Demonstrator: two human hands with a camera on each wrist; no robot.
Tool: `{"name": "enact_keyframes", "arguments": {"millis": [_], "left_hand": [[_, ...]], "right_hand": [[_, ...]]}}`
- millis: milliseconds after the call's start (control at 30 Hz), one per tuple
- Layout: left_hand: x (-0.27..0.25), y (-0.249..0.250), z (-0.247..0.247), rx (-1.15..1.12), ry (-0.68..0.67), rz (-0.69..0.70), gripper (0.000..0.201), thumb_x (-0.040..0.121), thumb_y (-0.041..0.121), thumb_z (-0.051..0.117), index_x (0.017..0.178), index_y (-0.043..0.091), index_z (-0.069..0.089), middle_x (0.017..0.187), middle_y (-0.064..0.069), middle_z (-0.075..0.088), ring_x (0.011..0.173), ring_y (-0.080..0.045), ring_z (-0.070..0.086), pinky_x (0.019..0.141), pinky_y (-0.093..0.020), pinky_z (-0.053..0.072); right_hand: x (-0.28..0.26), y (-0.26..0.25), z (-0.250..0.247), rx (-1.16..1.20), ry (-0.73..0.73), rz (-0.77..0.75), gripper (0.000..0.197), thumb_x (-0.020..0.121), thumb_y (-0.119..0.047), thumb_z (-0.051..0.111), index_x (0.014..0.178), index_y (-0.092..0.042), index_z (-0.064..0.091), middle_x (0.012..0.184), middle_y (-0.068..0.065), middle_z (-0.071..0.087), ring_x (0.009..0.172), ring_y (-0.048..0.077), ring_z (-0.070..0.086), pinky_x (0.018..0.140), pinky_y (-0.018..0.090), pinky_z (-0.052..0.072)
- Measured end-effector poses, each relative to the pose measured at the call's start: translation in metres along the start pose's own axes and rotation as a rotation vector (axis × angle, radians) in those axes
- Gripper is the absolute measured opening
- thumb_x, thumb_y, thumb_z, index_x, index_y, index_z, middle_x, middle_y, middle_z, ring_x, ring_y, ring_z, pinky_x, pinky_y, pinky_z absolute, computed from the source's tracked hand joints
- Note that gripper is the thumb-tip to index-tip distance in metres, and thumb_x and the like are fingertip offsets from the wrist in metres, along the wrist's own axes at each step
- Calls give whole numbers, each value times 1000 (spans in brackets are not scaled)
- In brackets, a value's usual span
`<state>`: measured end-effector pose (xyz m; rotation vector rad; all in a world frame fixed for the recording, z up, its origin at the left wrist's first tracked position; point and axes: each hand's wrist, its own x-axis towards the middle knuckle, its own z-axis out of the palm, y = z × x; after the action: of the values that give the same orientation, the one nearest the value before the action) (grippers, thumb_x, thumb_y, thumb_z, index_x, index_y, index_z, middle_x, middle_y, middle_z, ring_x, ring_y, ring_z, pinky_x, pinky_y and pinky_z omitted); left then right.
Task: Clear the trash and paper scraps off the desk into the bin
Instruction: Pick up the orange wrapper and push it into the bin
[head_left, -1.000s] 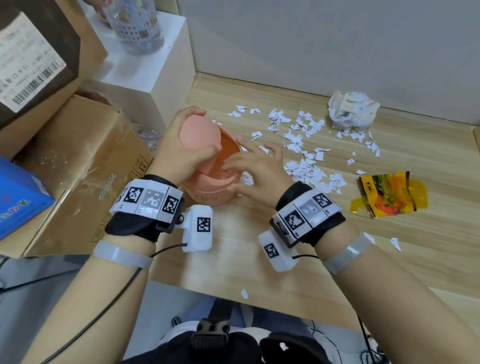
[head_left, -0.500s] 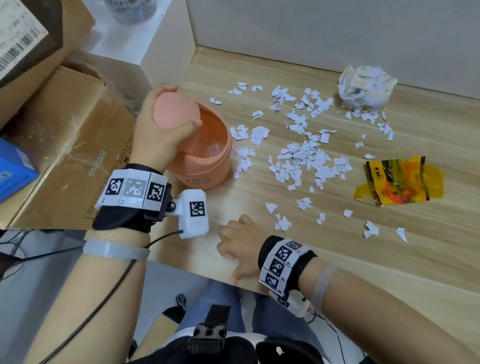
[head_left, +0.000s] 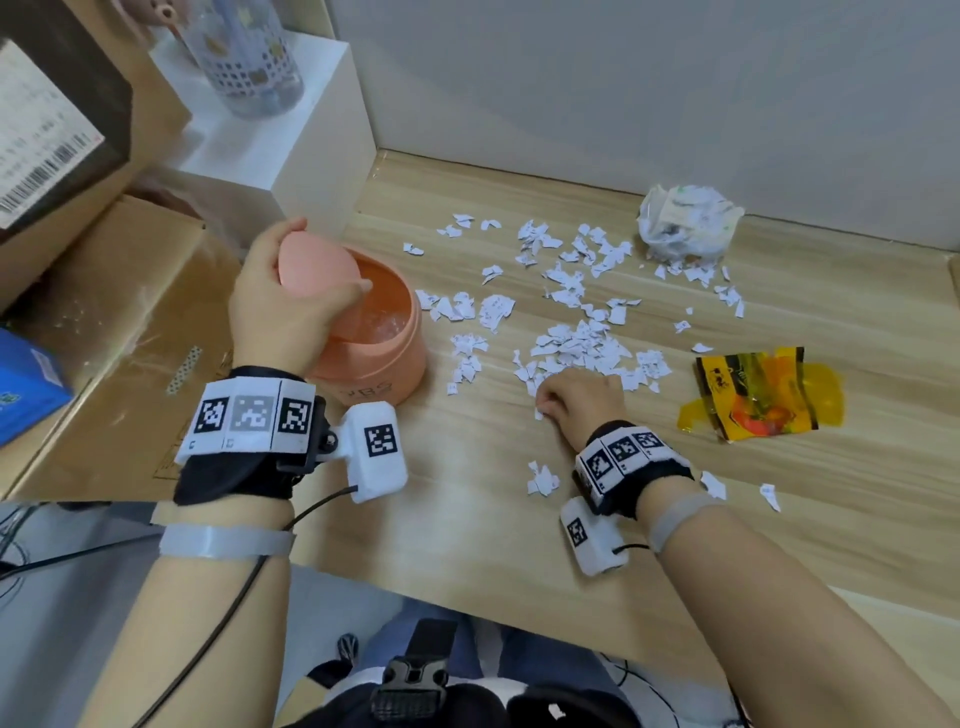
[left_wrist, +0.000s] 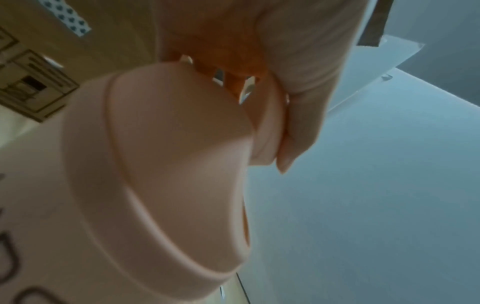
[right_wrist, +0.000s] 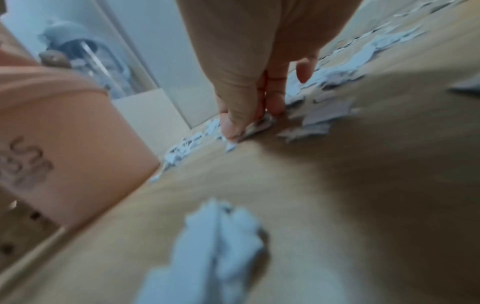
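A small pink bin (head_left: 384, 364) stands at the desk's left side. My left hand (head_left: 280, 306) grips its tilted swing lid (head_left: 317, 270), thumb over the lid's edge (left_wrist: 285, 144), so the mouth stands uncovered. Torn white paper scraps (head_left: 571, 291) lie scattered across the middle of the desk. My right hand (head_left: 576, 400) rests on the near edge of the scrap pile, thumb and fingers pinching a few scraps (right_wrist: 257, 125) against the wood. A crumpled white paper ball (head_left: 685, 223) sits at the back. A yellow snack wrapper (head_left: 758, 395) lies to the right.
Cardboard boxes (head_left: 119, 322) and a blue box (head_left: 26, 384) crowd the left. A white block (head_left: 291, 150) with a clear bottle (head_left: 244, 57) stands behind the bin. A grey wall backs the desk. Loose scraps (head_left: 543, 478) lie near my right wrist.
My right hand left the bin mouth, drew back to the desk's front edge, then went forward right onto the scrap pile and pinched some scraps. The left hand kept holding the lid.
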<state>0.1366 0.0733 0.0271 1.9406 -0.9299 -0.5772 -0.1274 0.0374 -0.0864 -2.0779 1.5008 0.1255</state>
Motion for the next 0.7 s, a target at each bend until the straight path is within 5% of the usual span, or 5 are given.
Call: {"name": "enact_keyframes", "arguments": {"millis": [167, 300, 400, 600, 700], "left_hand": [[2, 6, 4, 64, 35, 5, 72, 67, 20, 80, 130, 31, 46, 136, 3, 50, 123, -15, 44, 97, -24, 34], [3, 6, 11, 28, 48, 4, 65, 70, 15, 76, 127, 30, 49, 135, 1, 49, 115, -14, 43, 92, -25, 34], [6, 6, 15, 25, 56, 1, 63, 70, 14, 76, 125, 30, 50, 133, -1, 49, 115, -17, 44, 92, -28, 37], [8, 7, 18, 35, 58, -25, 62, 69, 16, 75, 123, 33, 50, 131, -2, 49, 119, -25, 45, 98, -39, 41], [9, 7, 19, 39, 47, -42, 60, 68, 19, 75, 120, 37, 50, 125, 4, 48, 122, -26, 44, 102, -46, 39]], "right_hand": [[-16, 26, -11, 246, 291, 207, 16, 87, -24, 51, 100, -24, 61, 119, 1, 50, 116, 21, 42, 96, 37, 23], [-33, 74, -25, 285, 555, 632, 64, 68, -37, 72, 125, -31, 43, 149, 6, 21, 139, 28, 16, 111, 50, 15], [-38, 107, -39, 340, 542, 859, 81, 67, -42, 72, 134, -35, 27, 156, 9, 5, 143, 33, 1, 112, 57, 10], [-38, 130, -39, 215, 325, 770, 65, 72, -48, 68, 130, -38, 41, 151, 5, 27, 135, 34, 25, 106, 56, 25], [-37, 116, -31, 142, 384, 610, 39, 80, -26, 66, 117, -29, 57, 135, 7, 49, 121, 34, 40, 98, 45, 36]]}}
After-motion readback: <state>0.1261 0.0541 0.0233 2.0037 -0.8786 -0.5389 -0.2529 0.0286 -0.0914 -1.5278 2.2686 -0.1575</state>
